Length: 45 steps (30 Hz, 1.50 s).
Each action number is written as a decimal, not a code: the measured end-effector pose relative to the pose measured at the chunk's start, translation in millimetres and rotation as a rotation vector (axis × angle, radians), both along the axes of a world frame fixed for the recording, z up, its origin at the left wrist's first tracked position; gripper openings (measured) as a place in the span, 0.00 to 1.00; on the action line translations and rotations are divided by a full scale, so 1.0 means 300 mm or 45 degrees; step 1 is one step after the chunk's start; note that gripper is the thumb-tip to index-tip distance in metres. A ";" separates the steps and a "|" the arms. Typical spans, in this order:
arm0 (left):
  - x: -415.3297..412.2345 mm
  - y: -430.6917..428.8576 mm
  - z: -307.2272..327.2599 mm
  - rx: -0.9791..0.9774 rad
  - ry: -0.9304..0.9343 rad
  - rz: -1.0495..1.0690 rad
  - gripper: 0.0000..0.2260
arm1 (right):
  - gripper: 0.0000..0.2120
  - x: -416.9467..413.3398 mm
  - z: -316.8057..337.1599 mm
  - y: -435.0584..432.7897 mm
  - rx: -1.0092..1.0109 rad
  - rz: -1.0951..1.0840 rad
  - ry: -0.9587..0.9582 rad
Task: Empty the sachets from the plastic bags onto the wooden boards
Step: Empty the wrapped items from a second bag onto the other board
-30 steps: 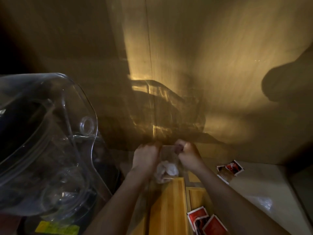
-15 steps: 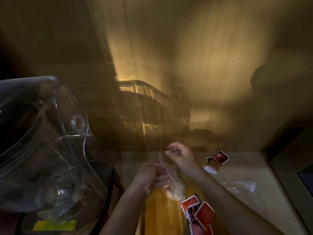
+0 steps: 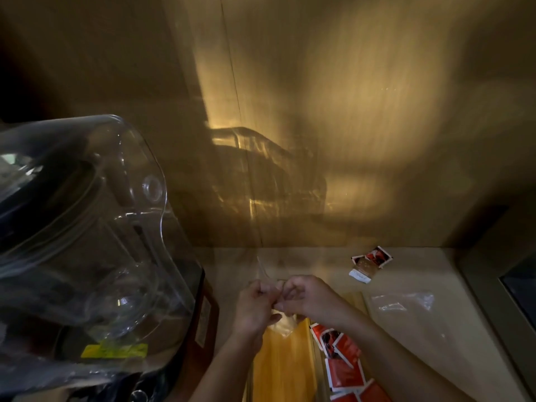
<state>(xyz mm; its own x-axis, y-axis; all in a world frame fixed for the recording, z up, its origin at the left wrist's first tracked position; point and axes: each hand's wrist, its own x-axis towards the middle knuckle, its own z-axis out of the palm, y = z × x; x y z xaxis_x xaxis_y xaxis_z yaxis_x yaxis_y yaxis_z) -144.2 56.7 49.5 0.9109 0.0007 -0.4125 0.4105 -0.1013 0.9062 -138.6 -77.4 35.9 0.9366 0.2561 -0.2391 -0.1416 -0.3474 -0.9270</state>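
Low at centre frame, our left hand (image 3: 255,306) and right hand (image 3: 304,294) both pinch a clear plastic bag (image 3: 282,324) above the wooden board (image 3: 285,364); red sachets (image 3: 342,361) lie at lower right; another empty bag (image 3: 403,301) rests on the worktop (image 3: 435,343).

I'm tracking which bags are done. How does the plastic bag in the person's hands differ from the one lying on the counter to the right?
The held plastic bag hangs crumpled between the left hand and right hand, above the wooden board; the loose plastic bag lies flat on the counter, untouched. The held one looks bunched and cloudy, the loose one smoother. Both are clear plastic.
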 end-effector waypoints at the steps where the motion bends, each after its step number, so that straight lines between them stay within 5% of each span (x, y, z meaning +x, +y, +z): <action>1: -0.011 0.007 -0.003 -0.026 -0.003 -0.010 0.07 | 0.04 -0.006 -0.002 0.001 0.014 -0.001 0.011; 17: -0.129 0.045 -0.048 -0.099 -0.110 -0.079 0.10 | 0.10 -0.101 -0.033 0.023 0.170 -0.072 0.112; 25: -0.166 0.052 -0.077 -0.010 -0.211 -0.174 0.08 | 0.02 -0.133 -0.035 0.044 -0.209 0.066 0.042; 31: -0.192 0.053 -0.117 0.053 -0.299 -0.072 0.09 | 0.06 -0.156 -0.028 0.059 -0.297 0.193 0.193; 40: -0.239 0.082 -0.106 0.140 0.022 -0.237 0.08 | 0.13 -0.202 -0.057 0.066 -0.142 0.116 0.213; 45: -0.260 0.100 -0.098 0.080 -0.046 -0.310 0.04 | 0.13 -0.202 -0.070 0.053 -0.093 0.093 0.200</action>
<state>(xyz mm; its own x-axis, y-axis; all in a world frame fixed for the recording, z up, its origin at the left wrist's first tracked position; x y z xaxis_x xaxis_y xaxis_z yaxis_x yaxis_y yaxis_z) -222.2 86.8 20.1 0.9015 -0.1956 -0.3860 0.3348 -0.2499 0.9085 -199.3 -61.4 15.0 0.8658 0.2989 -0.4014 -0.2545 -0.4275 -0.8674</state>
